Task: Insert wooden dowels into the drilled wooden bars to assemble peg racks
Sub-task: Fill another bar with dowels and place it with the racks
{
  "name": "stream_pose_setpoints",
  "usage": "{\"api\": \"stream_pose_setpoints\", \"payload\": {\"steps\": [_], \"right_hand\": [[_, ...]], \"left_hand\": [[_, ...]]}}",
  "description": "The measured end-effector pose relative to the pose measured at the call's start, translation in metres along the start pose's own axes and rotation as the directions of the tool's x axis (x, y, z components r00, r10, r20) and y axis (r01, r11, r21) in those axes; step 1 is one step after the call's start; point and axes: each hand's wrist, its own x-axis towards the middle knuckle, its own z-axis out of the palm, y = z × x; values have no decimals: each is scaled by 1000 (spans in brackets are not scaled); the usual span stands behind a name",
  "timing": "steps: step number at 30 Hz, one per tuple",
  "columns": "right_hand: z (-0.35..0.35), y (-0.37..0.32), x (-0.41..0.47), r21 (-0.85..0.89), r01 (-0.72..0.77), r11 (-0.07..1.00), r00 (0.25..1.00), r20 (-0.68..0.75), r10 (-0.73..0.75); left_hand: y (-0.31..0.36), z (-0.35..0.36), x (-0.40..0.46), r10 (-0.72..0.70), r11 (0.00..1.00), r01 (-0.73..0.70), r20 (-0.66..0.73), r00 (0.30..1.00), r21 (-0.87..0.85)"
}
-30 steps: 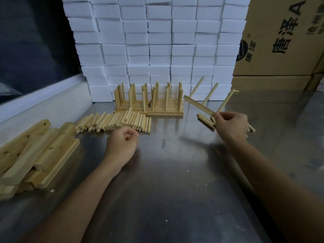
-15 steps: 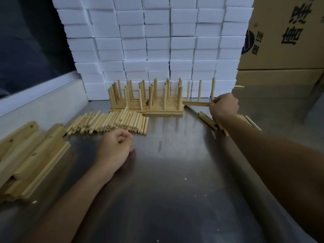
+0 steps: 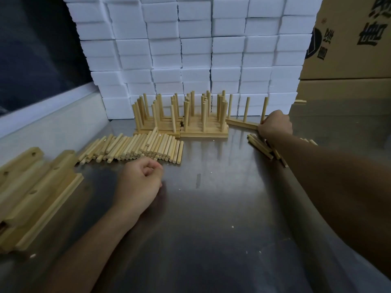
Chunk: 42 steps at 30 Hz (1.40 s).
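We see the right hand [image 3: 275, 124] at the right of centre, arm stretched far forward, fingers curled around the right end of a rack [image 3: 243, 123] that lies flat on the table [image 3: 211, 229] with three dowels upright. The rack's left end sits just beside the finished racks [image 3: 182, 121] at upper centre. The left hand [image 3: 140, 182] rests on the table at centre left, fingers curled into a loose fist; we see nothing in it.

One second ago the right hand held the rack tilted in the air, nearer the camera. Half a second ago the rack was level beside the finished racks. It now sits in much the same place, and the left hand keeps its fist.

A row of loose dowels [image 3: 135, 149] lies just beyond the left hand. A second dowel pile [image 3: 261, 145] lies under the right wrist, partly hidden by the forearm. Drilled bars [image 3: 31, 187] are stacked at the left edge. White foam blocks [image 3: 190, 49] form a wall behind the racks, and cardboard boxes [image 3: 349, 49] fill the upper right.
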Motion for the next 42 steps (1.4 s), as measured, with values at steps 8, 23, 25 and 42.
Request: {"api": "stream_pose_setpoints", "payload": {"steps": [8,23,25,42], "right_hand": [[-6,-6,-3,-8,-2,1000,997,-78,1],[-63,-16,-107,88,123,989,988,-105,-113],[-64,-17,-132,150,127,980,989,-96,-114],[-40,-11,-212,206,115,972,991,40,-126]], "left_hand": [[0,1,1,-1,1000,1,-11,1000,7],[2,-1,-1,8,999,-8,-7,1000,48],[3,-3,-3,24,999,-23,-11,1000,43],[7,-54,4,259,712,-3,-259,931,702]]}}
